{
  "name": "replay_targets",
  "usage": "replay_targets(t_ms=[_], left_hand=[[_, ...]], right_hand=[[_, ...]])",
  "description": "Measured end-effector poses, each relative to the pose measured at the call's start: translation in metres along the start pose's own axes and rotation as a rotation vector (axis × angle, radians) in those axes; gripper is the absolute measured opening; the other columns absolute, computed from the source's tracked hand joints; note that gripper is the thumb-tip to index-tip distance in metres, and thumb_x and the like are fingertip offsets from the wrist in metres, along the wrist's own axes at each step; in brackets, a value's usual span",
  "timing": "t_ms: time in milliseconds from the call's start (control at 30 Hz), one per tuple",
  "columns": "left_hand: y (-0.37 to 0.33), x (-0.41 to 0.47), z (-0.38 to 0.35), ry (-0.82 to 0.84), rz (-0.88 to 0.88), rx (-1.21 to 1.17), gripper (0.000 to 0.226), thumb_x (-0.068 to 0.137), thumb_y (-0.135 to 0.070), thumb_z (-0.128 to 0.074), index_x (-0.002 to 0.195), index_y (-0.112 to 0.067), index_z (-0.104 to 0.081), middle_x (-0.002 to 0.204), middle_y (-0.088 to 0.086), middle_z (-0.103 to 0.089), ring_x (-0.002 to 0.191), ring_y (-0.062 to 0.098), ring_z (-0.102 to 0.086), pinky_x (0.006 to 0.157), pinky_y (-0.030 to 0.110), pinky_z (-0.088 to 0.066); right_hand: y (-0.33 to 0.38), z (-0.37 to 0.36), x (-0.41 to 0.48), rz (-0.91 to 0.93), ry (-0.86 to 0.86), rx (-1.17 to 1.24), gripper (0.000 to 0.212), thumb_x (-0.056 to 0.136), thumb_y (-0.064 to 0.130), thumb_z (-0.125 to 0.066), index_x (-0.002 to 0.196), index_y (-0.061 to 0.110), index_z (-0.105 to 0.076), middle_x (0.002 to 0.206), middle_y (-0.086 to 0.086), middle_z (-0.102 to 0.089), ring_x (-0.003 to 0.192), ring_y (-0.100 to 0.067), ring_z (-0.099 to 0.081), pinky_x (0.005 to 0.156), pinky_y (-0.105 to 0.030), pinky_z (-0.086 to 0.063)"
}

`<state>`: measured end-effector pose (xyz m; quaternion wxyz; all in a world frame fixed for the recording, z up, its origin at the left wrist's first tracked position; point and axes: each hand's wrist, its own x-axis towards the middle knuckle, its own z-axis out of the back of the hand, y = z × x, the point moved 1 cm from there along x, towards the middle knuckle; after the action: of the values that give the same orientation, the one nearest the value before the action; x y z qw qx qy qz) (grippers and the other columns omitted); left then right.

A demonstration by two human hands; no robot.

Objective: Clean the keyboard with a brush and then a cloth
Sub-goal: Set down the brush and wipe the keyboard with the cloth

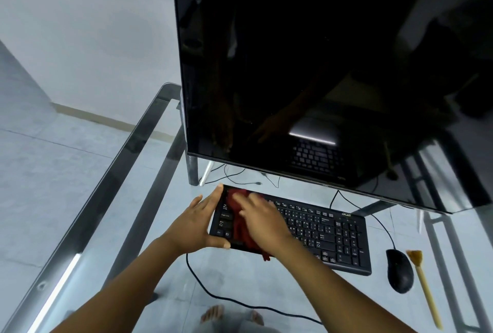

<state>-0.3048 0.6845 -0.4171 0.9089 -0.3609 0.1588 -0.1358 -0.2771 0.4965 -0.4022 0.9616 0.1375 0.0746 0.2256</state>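
A black keyboard (320, 231) lies on the glass desk below the monitor. My left hand (194, 223) grips the keyboard's left end, fingers along the far corner and thumb on the near edge. A red cloth (241, 228) is spread over the left keys. My right hand (262, 219) presses flat on the cloth, fingers extended and blurred. A brush (424, 284) with a pale wooden handle and tan bristles lies on the desk to the right of the mouse, untouched.
A large dark monitor (320, 66) stands close behind the keyboard. A black mouse (399, 270) sits right of the keyboard. A black cable (213, 292) runs across the glass desk (133, 146) near me. My bare feet show through the glass.
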Motion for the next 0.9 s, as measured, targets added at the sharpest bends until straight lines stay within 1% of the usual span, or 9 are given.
replay_targets(t_ms=[67, 133, 200, 267, 333, 500, 633, 767, 900], left_hand=[[0.001, 0.002, -0.001, 0.009, 0.008, -0.011, 0.129, 0.066, -0.060, -0.076, 0.150, -0.027, 0.015, 0.141, -0.028, -0.004, 0.126, -0.009, 0.004, 0.106, 0.013, 0.010], [0.005, 0.003, -0.001, 0.020, -0.019, 0.025, 0.134, 0.062, -0.067, -0.075, 0.150, -0.027, 0.018, 0.147, -0.025, -0.003, 0.132, -0.010, 0.004, 0.108, 0.011, 0.014], [0.013, 0.005, -0.002, 0.069, -0.046, 0.085, 0.141, 0.055, -0.076, -0.072, 0.148, -0.027, 0.022, 0.157, -0.017, 0.001, 0.143, -0.003, -0.001, 0.114, 0.018, 0.011], [0.015, 0.006, -0.001, 0.095, -0.053, 0.104, 0.142, 0.053, -0.079, -0.070, 0.148, -0.028, 0.022, 0.159, -0.013, 0.005, 0.145, 0.000, -0.002, 0.117, 0.024, 0.007], [0.014, 0.005, 0.001, 0.094, -0.058, 0.094, 0.141, 0.054, -0.081, -0.068, 0.149, -0.028, 0.021, 0.159, -0.013, 0.006, 0.145, -0.001, 0.001, 0.117, 0.024, 0.007], [0.019, 0.008, -0.001, 0.074, -0.096, 0.169, 0.145, 0.050, -0.084, -0.067, 0.150, -0.023, 0.019, 0.160, -0.009, 0.010, 0.145, -0.001, 0.006, 0.120, 0.031, 0.000], [0.018, 0.007, -0.002, 0.083, -0.097, 0.159, 0.144, 0.051, -0.086, -0.065, 0.149, -0.024, 0.020, 0.159, -0.012, 0.016, 0.145, -0.001, 0.008, 0.119, 0.030, 0.004], [0.020, 0.008, -0.003, 0.070, -0.109, 0.179, 0.144, 0.050, -0.085, -0.065, 0.149, -0.024, 0.020, 0.159, -0.011, 0.014, 0.145, 0.000, 0.007, 0.120, 0.031, 0.001], [0.020, 0.007, -0.004, 0.077, -0.110, 0.170, 0.143, 0.051, -0.085, -0.065, 0.148, -0.026, 0.022, 0.159, -0.009, 0.014, 0.146, 0.002, 0.007, 0.119, 0.029, 0.004]], right_hand=[[-0.004, 0.003, -0.003, -0.102, 0.002, 0.003, 0.053, 0.095, 0.020, -0.054, 0.145, 0.024, -0.036, 0.126, -0.006, -0.053, 0.109, -0.029, -0.056, 0.092, -0.041, -0.043], [0.022, 0.000, -0.013, 0.103, 0.140, -0.009, 0.062, 0.084, 0.022, -0.066, 0.139, 0.030, -0.039, 0.120, -0.003, -0.053, 0.105, -0.027, -0.055, 0.086, -0.038, -0.041], [0.037, 0.001, -0.023, 0.293, 0.261, -0.020, 0.052, 0.087, 0.027, -0.063, 0.134, 0.035, -0.043, 0.110, 0.000, -0.049, 0.098, -0.024, -0.049, 0.080, -0.033, -0.035], [0.020, 0.006, -0.019, 0.229, 0.209, -0.007, 0.047, 0.094, 0.025, -0.055, 0.137, 0.040, -0.044, 0.111, 0.000, -0.049, 0.098, -0.023, -0.045, 0.079, -0.032, -0.034], [0.010, 0.006, -0.016, 0.093, 0.129, -0.002, 0.054, 0.092, 0.016, -0.056, 0.140, 0.038, -0.044, 0.115, -0.002, -0.050, 0.102, -0.025, -0.049, 0.082, -0.035, -0.040], [0.040, 0.001, -0.036, 0.291, 0.253, 0.040, 0.051, 0.092, 0.022, -0.059, 0.138, 0.035, -0.043, 0.116, -0.003, -0.050, 0.103, -0.026, -0.047, 0.087, -0.037, -0.040], [0.007, -0.002, -0.030, 0.011, 0.098, 0.030, 0.055, 0.094, 0.023, -0.057, 0.143, 0.038, -0.036, 0.114, -0.002, -0.049, 0.104, -0.027, -0.051, 0.084, -0.035, -0.045], [0.023, -0.006, -0.051, 0.282, 0.279, -0.002, 0.062, 0.089, 0.016, -0.063, 0.140, 0.039, -0.038, 0.108, 0.000, -0.048, 0.096, -0.023, -0.048, 0.079, -0.036, -0.043], [-0.004, 0.002, -0.061, 0.164, 0.195, 0.018, 0.059, 0.092, 0.007, -0.054, 0.138, 0.044, -0.043, 0.112, -0.001, -0.050, 0.099, -0.022, -0.047, 0.079, -0.034, -0.041]])
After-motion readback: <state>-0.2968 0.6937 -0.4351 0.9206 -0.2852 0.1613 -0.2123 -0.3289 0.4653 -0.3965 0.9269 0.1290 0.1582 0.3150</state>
